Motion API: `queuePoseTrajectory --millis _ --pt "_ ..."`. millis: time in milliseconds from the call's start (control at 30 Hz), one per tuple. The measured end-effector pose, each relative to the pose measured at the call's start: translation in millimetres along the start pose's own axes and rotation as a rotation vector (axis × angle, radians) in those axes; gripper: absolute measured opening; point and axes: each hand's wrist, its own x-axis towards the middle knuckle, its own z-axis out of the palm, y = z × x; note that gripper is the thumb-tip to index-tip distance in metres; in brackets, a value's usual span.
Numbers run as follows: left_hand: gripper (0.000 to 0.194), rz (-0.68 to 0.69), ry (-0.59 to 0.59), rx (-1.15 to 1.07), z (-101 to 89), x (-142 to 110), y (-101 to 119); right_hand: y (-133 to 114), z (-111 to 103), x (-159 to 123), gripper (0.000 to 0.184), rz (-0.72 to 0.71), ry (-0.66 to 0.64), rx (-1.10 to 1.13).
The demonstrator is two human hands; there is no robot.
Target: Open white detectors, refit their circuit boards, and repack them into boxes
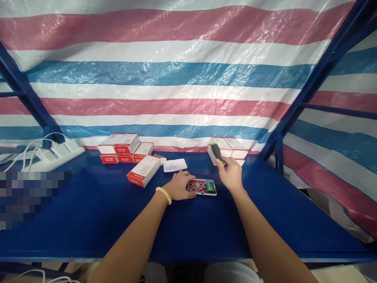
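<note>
On your table [203, 228], the device [202, 187] lies between your left hand [179, 186], at its left end, and your right hand [232, 173], with the screwdriver [216, 151]. Behind the device, slightly left: the cover [174, 165]. Left of the cover: one box [145, 169], with the left stack [119, 144] behind it. Behind your right hand: the right stack [235, 147]. At your far left: the power strip [62, 159]. Behind the table: the sheet [176, 74].

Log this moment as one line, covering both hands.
left hand: gripping opened device, red board exposed | right hand: holding green-and-black tool, tip not discernible | white cover-like piece: on blue table
</note>
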Motion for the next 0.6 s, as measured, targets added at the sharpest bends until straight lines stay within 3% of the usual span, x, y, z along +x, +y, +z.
queuePoseTrajectory --millis 67,167,233,400,600 --pt "0.064 0.006 -0.018 -0.024 -1.4 -0.9 -1.1 -4.1 -1.4 -0.3 0.031 -0.058 0.056 0.074" --pt "0.064 0.007 -0.039 -0.059 -2.7 -1.7 -3.2 -5.1 -1.4 0.2 0.019 -0.057 0.027 0.080" --pt "0.063 0.004 -0.045 -0.067 -2.9 -2.1 -4.4 -2.9 -0.5 0.8 0.017 0.008 -0.071 0.047" --pt "0.063 0.001 -0.028 -0.063 -1.4 -1.8 -5.7 2.4 4.5 -1.6 0.012 0.109 -0.472 -0.082" --pt "0.060 0.015 -0.032 -0.055 -1.2 0.0 -5.6 2.9 13.9 -7.1 0.012 0.067 -0.589 -0.054"
